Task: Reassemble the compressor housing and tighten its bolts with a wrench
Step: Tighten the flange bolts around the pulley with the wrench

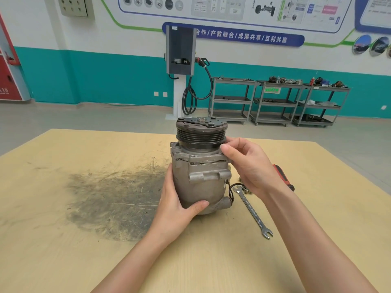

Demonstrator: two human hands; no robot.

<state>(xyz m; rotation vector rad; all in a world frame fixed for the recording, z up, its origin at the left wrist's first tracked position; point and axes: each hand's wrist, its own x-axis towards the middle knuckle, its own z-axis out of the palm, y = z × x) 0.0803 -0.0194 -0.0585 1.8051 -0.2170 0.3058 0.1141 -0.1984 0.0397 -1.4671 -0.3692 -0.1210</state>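
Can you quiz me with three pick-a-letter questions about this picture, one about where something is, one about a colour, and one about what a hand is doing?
1. Where does the wrench lie?
A. on the table, right of the compressor
B. on top of the pulley
C. in the left hand

2. What colour is the tool handle behind the right wrist?
A. blue
B. red and black
C. green

3. What is the left hand doing?
A. lying flat on the table
B. holding the wrench
C. gripping the compressor body

Answers: 1 A, it rests on the table by the right forearm. 2 B, red with black shows. 3 C, its thumb and fingers wrap the housing's lower part.
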